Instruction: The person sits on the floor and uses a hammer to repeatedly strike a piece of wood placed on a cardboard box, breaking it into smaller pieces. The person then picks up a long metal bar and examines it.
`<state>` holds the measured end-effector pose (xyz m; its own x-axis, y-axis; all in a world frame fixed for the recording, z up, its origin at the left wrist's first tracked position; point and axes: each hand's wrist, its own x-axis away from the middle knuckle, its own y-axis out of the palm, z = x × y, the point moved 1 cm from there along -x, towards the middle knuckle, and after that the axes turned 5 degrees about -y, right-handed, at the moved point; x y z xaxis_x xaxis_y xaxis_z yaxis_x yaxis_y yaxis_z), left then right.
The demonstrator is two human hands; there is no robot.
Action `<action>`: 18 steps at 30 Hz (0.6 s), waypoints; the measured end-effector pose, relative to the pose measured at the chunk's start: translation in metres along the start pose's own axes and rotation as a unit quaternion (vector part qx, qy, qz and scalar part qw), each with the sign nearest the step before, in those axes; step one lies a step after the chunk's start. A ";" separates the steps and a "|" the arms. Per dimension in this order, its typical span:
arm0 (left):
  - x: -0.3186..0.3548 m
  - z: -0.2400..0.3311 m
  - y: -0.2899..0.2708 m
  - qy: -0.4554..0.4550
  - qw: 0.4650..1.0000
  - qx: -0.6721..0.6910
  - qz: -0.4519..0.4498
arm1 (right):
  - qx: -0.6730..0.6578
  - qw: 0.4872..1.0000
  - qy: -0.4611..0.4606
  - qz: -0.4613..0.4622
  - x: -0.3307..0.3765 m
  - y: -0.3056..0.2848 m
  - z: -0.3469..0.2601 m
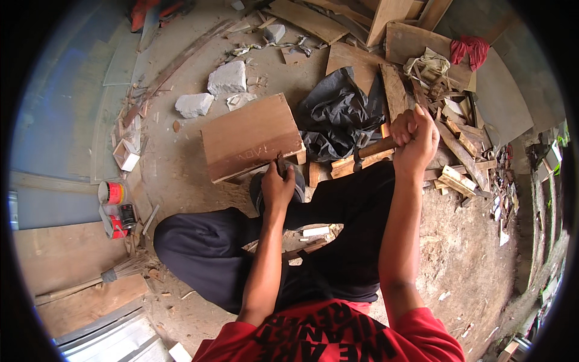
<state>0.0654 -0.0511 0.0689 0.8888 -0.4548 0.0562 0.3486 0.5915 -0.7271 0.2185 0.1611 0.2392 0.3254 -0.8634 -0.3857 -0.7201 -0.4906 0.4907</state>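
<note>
My left hand (277,187) grips a dark chisel-like tool (281,164) whose tip rests against the near edge of a brown wooden board (247,136) lying on the ground. My right hand (415,140) is raised to the right and closed around the wooden handle of a hammer (369,151), whose dark metal head points down near the board's right end. I squat in black trousers, and my foot (259,190) in a dark shoe sits under the left hand by the board's edge.
A crumpled black plastic sheet (335,111) lies behind the board. Wood offcuts (458,157) pile up at right, white stone chunks (228,78) lie beyond the board, a red can (111,193) and a small open box (125,155) sit at left, with planks (66,253) and a broom (117,274) near left.
</note>
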 end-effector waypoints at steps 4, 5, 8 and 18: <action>-0.003 -0.027 -0.028 -0.011 1.000 0.018 0.017 | 0.015 1.000 0.005 0.000 0.002 0.000 0.003; 0.000 -0.025 -0.043 -0.018 0.998 0.056 0.007 | 0.019 1.000 -0.001 0.005 0.002 -0.003 0.003; 0.003 -0.043 -0.082 0.007 0.992 0.076 0.102 | 0.013 1.000 -0.007 0.007 0.009 -0.004 -0.003; 0.002 0.038 -0.138 -0.025 0.866 0.498 -0.043 | 0.049 0.993 -0.057 0.086 0.020 -0.028 -0.109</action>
<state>0.0308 -0.1083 0.1955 0.8500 -0.5108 0.1291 0.4755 0.8492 0.2296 0.3118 0.1448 0.3031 0.1245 -0.9119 -0.3910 -0.8167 -0.3180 0.4816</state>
